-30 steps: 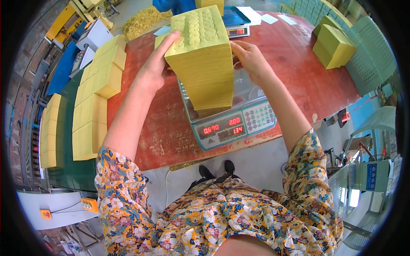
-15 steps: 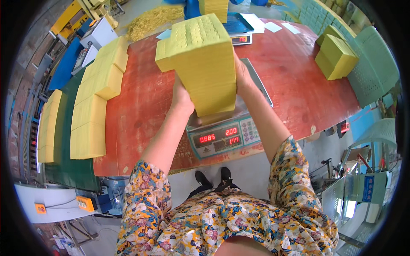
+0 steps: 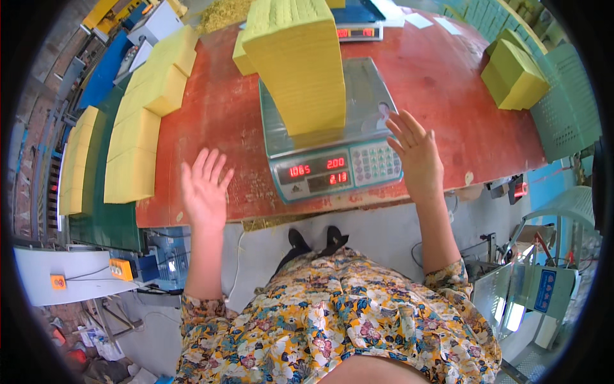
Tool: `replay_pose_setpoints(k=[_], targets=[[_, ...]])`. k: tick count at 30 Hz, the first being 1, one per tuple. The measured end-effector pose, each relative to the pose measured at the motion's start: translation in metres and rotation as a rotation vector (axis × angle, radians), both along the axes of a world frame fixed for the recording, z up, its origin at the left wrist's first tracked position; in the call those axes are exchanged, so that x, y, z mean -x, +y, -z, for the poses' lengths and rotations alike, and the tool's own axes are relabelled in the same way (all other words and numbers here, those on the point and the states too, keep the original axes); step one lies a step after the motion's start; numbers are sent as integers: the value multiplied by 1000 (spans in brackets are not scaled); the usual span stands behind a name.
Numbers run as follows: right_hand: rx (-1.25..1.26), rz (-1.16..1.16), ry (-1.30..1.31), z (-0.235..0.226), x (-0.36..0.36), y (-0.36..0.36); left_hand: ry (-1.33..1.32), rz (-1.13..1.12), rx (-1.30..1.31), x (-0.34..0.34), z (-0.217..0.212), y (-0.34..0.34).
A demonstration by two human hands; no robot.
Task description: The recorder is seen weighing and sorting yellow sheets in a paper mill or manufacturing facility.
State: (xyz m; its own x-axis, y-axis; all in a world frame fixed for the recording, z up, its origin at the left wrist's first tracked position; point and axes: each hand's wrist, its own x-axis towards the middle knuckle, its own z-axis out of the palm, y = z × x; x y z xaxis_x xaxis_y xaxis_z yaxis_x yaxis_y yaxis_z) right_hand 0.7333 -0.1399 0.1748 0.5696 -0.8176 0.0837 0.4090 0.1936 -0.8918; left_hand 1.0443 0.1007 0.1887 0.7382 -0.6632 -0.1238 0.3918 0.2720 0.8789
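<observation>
A tall yellow block of stacked paper sheets (image 3: 300,80), its top dimpled, stands upright on the metal pan of a digital scale (image 3: 371,96). Red digits glow on the scale's front panel, beside a keypad. My left hand (image 3: 206,195) is held palm up with fingers spread, left of the scale near the table's front edge, touching nothing I can see. Over the right side of the scale, by the keypad, my right hand (image 3: 419,157) is open too, its fingers stretched out and apart from the block. Another, smaller yellow piece (image 3: 242,59) shows behind the block's left side.
Several yellow paper blocks (image 3: 131,150) line the left edge of the red table (image 3: 220,96), and more (image 3: 78,160) sit farther left on a green surface. A second scale (image 3: 361,32) is at the back. Yellow blocks (image 3: 513,77) stand at right beside a green perforated chair back (image 3: 566,109).
Both hands have let go of the yellow paper block and drawn apart toward me. The block, earlier held between them over the scale, now stands on its pan. The lit digits have changed.
</observation>
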Motion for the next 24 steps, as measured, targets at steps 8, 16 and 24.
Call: replay_pose_setpoints(k=[8, 16, 24], targets=[[-121, 48, -44, 14, 32, 32, 178, -97, -56, 32, 21, 45], [-183, 29, -83, 17, 19, 34, 187, -10, -17, 53, 17, 20], [-189, 36, -82, 19, 24, 27, 230, -5, -47, 49, 18, 3]])
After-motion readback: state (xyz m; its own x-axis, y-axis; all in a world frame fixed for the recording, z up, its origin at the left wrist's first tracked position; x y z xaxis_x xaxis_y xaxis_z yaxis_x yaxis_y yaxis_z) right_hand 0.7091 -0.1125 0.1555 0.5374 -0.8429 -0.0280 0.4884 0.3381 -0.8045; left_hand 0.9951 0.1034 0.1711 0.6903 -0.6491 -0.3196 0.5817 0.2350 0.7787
